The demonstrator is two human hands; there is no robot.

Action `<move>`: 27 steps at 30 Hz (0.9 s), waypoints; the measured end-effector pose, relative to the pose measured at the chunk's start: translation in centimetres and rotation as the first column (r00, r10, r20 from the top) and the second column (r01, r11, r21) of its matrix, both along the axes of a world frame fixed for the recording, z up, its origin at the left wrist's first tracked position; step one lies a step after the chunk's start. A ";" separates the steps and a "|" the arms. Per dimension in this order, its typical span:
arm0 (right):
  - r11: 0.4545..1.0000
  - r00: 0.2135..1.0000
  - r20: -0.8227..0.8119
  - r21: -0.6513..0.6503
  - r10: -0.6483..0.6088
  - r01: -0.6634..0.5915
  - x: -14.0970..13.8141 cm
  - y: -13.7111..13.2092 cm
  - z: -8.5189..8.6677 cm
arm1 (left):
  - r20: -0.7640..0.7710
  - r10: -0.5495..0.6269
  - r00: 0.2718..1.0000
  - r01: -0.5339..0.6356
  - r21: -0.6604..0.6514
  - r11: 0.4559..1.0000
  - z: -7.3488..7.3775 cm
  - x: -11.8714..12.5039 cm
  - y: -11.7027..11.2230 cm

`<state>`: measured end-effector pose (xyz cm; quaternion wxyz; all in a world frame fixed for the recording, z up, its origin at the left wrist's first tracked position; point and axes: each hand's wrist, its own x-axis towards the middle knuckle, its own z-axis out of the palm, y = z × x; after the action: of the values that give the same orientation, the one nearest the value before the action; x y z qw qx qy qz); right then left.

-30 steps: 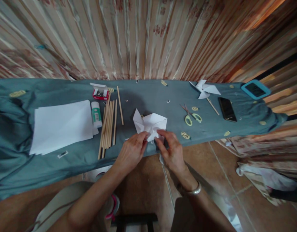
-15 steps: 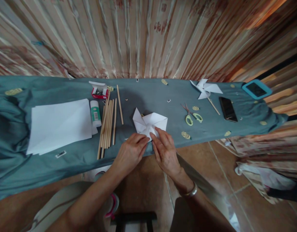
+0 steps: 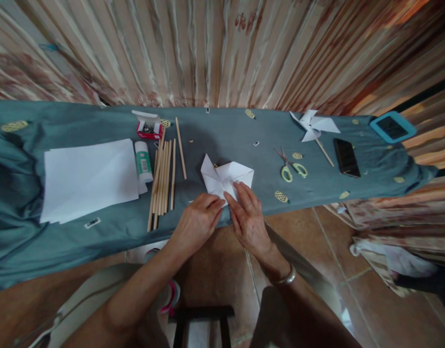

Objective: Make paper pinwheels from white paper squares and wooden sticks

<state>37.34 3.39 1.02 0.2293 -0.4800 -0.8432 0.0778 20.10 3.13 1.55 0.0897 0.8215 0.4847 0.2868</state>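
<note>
A white paper pinwheel, folded with points standing up, lies near the front edge of the cloth-covered table. The fingers of my left hand pinch its near left edge. My right hand presses on the near right part, its thumb and fingertips closed on the paper close to the middle. Under the fingers, the near side of the paper is hidden. To the left lie several wooden sticks, and to the right is a pair of scissors with green handles, blades spread.
A paper stack and a glue stick lie at the left, with an open red box of small dark items behind. At the right are a finished pinwheel on a stick, a phone and a blue-framed tablet.
The view has tilted slightly, so the table sits higher. Both hands keep to the paper; the right fingers have shifted a little and more of its middle shows.
</note>
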 end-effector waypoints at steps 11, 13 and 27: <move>1.000 1.000 0.000 -0.006 -0.001 0.001 0.0 0.2 0.0 | 0.016 -0.004 1.000 0.004 0.018 1.000 -0.1 0.1 0.1; 1.000 1.000 -0.012 -0.013 -0.008 0.007 -0.1 0.1 0.0 | 0.012 -0.006 1.000 0.006 0.014 1.000 -0.1 0.1 0.1; 1.000 0.999 0.042 0.026 -0.006 0.004 -0.1 0.2 0.1 | -0.005 0.000 1.000 0.000 0.002 1.000 0.0 0.2 0.1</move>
<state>37.29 3.61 1.12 0.2181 -0.4806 -0.8476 0.0562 20.27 3.24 1.53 0.0873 0.8222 0.4848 0.2851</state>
